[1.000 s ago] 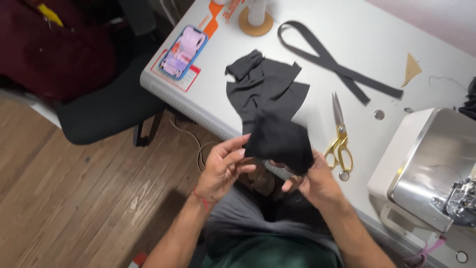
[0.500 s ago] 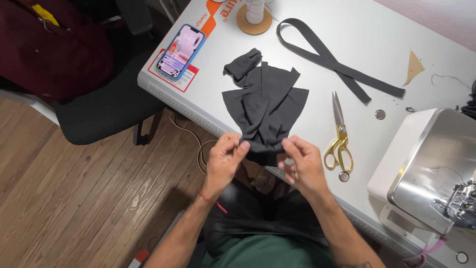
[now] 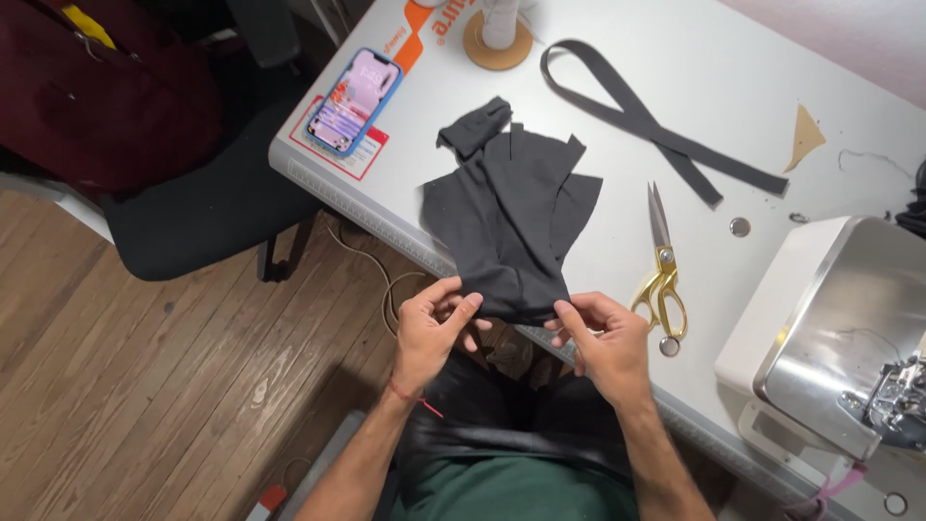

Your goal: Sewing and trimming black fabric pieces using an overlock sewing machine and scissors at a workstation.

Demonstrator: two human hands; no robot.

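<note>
While left hand (image 3: 432, 333) and right hand (image 3: 603, 340) pinch near edge of dark cloth (image 3: 508, 224): laying-out step; next calls for smoothing beyond fingertips, scissors (image 3: 664, 265) right.

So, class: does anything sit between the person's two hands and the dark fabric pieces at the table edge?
No. The left hand and right hand already pinch the near end of the dark fabric; nothing lies between.

Dark grey fabric pieces (image 3: 506, 227) are lying on a white table (image 3: 714, 87); a matching dark grey strap (image 3: 641, 121) is lying crossed beside gold-handled scissors (image 3: 664, 265). A blue-cased phone (image 3: 353, 101) is showing a pink screen. A black chair (image 3: 207, 207) is standing on brown wooden flooring (image 3: 125, 386).
</note>
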